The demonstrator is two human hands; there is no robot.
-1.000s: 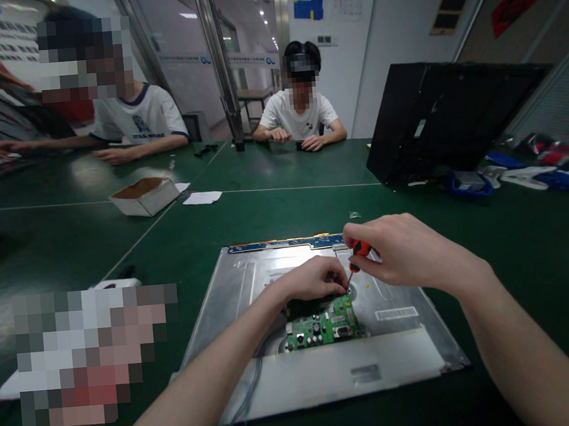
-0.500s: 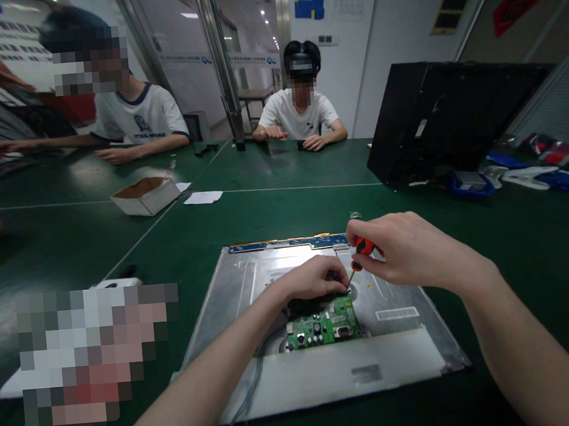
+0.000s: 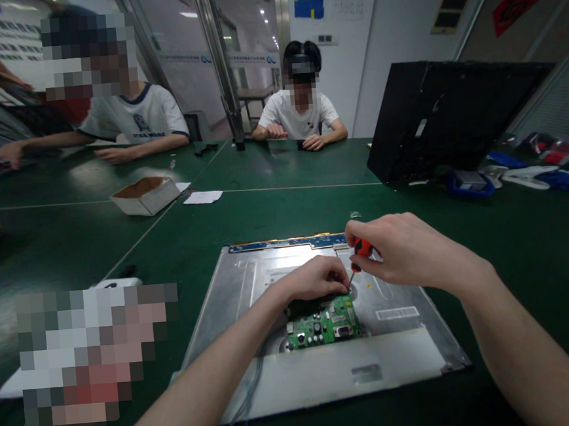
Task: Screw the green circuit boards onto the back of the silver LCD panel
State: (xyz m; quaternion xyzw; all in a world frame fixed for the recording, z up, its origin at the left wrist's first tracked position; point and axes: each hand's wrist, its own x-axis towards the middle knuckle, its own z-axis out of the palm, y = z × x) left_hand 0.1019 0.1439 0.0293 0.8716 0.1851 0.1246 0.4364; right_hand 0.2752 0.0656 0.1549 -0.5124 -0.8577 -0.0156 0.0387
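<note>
A silver metal panel (image 3: pixel 404 351) lies flat on the green table in front of me, with a small green circuit board (image 3: pixel 323 327) on its middle. My right hand (image 3: pixel 406 252) is closed round a red-handled screwdriver (image 3: pixel 361 249), whose tip points down at the board's far right corner. My left hand (image 3: pixel 314 279) rests on the far edge of the board, fingers pinched near the screwdriver tip; whatever they pinch is too small to see. A blue strip (image 3: pixel 287 243) runs along the panel's far edge.
A black monitor shell (image 3: pixel 444 118) stands at the right, with blue and red tools (image 3: pixel 523 178) beside it. An open cardboard box (image 3: pixel 145 194) and a paper slip (image 3: pixel 203 197) lie further back. Two people sit across the table. Grey cables (image 3: pixel 245 400) trail off the panel's near edge.
My right hand shifted very slightly with the screwdriver; its tip stays at the board's corner. My left hand has barely moved.
</note>
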